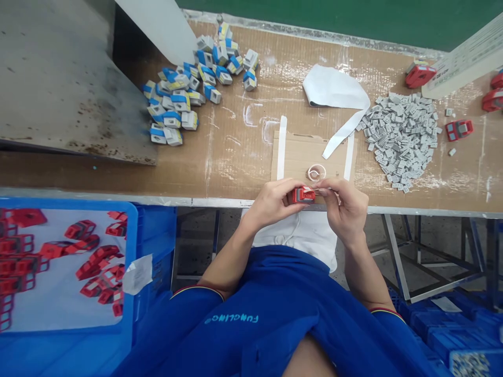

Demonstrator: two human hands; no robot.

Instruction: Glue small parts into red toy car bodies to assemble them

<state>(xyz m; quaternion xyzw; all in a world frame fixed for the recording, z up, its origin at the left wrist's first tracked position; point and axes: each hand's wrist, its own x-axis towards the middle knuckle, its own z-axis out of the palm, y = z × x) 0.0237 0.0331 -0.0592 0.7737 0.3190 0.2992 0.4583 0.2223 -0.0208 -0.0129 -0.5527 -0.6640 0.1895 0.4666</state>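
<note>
A small red plastic part (303, 195) sits in the fingers of my left hand (268, 202), just over the table's front edge. My right hand (345, 205) closes on the part's right end, where a thin pale item seems pinched, too small to identify. Just beyond my hands, a ring of clear tape (316, 172) lies on a flat cardboard sheet (296, 157). A heap of small grey parts (401, 139) lies to the right, and a heap of blue, white and yellow blocks (183, 97) lies to the left.
A blue plastic crate (66, 203) holding red parts stands at the lower left, below the table's front edge (208, 202). Several red parts (459, 130) lie at the right. A white cloth (334, 89) lies beyond the cardboard, and a grey metal sheet (58, 78) overlaps the table's left end.
</note>
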